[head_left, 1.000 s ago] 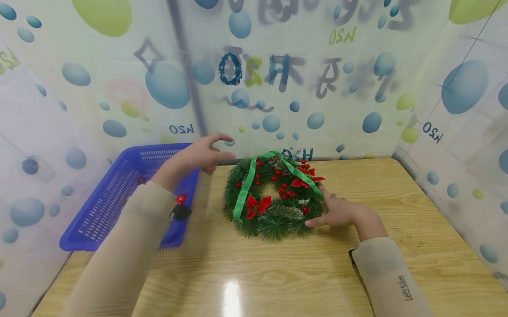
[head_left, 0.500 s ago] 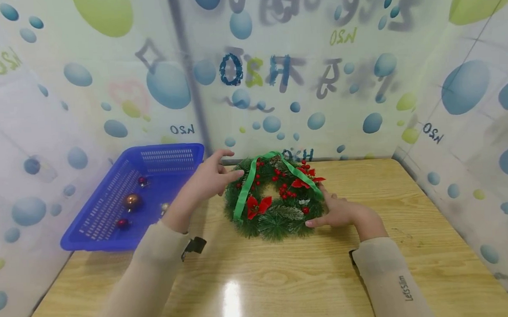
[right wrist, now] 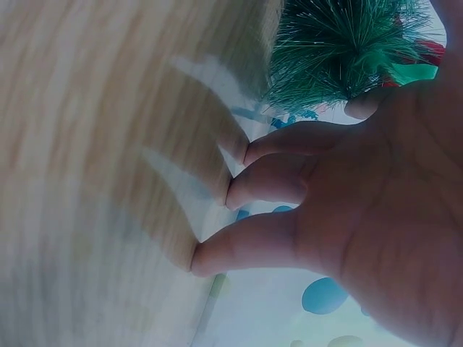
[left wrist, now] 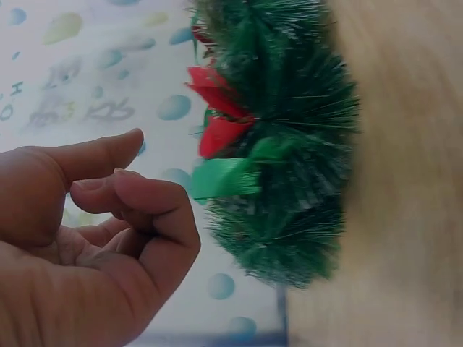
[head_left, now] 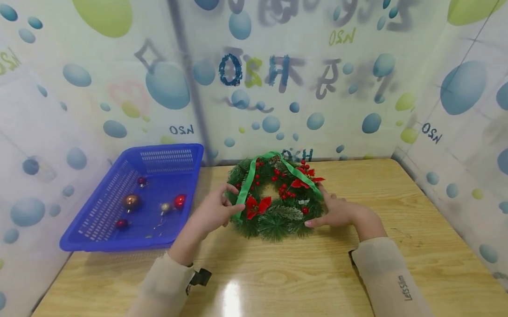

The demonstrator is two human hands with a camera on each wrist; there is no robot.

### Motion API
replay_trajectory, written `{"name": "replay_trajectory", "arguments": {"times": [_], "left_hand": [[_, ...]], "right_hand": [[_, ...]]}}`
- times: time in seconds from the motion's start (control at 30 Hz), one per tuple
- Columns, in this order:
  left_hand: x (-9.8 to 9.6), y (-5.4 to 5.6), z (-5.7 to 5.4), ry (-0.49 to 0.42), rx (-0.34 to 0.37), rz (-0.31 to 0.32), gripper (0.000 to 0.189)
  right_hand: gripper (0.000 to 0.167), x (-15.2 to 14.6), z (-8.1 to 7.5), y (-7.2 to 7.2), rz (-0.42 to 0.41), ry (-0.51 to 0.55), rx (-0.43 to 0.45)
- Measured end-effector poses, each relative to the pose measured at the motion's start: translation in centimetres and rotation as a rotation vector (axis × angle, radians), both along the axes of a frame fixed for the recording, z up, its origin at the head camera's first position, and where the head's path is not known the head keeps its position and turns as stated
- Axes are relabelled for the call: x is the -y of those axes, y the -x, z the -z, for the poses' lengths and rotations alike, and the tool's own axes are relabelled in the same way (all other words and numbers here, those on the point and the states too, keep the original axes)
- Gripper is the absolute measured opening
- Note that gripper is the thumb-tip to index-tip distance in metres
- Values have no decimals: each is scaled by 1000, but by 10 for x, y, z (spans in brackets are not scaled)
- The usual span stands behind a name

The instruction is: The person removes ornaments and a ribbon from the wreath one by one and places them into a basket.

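Presently, the wreath [head_left: 281,218] lies on the wooden tabletop [head_left: 275,283], toward its far side and to the right of the blue basket [head_left: 164,182]. Right hand [head_left: 340,211] is spread wide at the wreath's right edge: thumb on the near side, other fingers farther back, several fingertips down at the tabletop in the wrist view; no closed grip observed. Left hand [head_left: 214,211] is at the left edge, beside the green ribbon [head_left: 248,182] and near a red flower [head_left: 257,206]; fingers loosely bent, narrow gap from thumb to fingertips, nothing seen between them. Whether it touches the greenery: cannot tell from the head view; in the wrist view they look apart. Step in hand, as judged: steadying the wreath from the right while the left hand reaches for its side. Next move seems to call for settling the left fingers lightly on that edge without dragging the ribbon, right hand acting as a stop. Basket holds several baubles, among them a bronze bauble [head_left: 131,201] and a bright red bauble [head_left: 180,201].
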State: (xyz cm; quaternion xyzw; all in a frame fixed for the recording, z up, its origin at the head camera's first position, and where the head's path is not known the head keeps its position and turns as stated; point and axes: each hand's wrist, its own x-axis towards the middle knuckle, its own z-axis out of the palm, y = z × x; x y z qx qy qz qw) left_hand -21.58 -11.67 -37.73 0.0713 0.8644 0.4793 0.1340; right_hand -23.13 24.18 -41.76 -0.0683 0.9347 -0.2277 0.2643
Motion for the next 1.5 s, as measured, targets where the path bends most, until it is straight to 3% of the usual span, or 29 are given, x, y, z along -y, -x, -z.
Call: {"name": "replay_trajectory", "arguments": {"times": [0.17,0.67,1.03,1.27,1.5], "left_hand": [[1,0,9,5,3,22,43],[2,1,16,50,23,-42,42],[4,1,25,52,63,-40,44],[9,1,29,36,79,-33,29],[10,0,32,28,60,13,18]], "right_hand": [[143,0,2,0,1,0,0],[146,2,0,0,9,8,3],[146,1,1,1,14,19,0],[145,2,-1,2,8,17,2],[144,2,-3,-1,12,17,11]]}}
